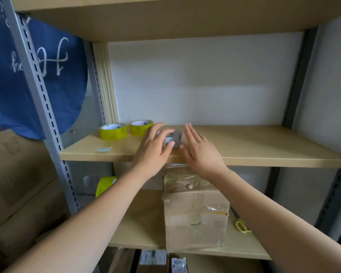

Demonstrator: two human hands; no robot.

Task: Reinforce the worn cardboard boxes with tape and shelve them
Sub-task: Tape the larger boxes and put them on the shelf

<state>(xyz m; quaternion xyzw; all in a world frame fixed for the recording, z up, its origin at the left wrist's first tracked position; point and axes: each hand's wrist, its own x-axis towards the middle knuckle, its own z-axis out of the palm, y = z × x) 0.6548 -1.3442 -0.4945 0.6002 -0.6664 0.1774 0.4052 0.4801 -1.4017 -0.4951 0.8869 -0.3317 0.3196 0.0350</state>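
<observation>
A small grey cardboard box (176,135) with shiny tape on it sits on the upper wooden shelf (254,146). My left hand (154,148) grips its left and front side, fingers curled over the top. My right hand (199,148) is beside the box on its right, fingers straight, the thumb near the box's corner. Two yellow tape rolls (113,131) (140,127) stand on the same shelf to the left. A larger taped cardboard box (195,213) sits on the lower shelf (144,223) under my hands.
Yellow-handled scissors (241,225) lie on the lower shelf right of the big box, and another yellow roll (104,185) stands at its back left. A grey slotted upright (45,107) and a blue cloth (8,85) are at left. Large cartons (18,184) are stacked left.
</observation>
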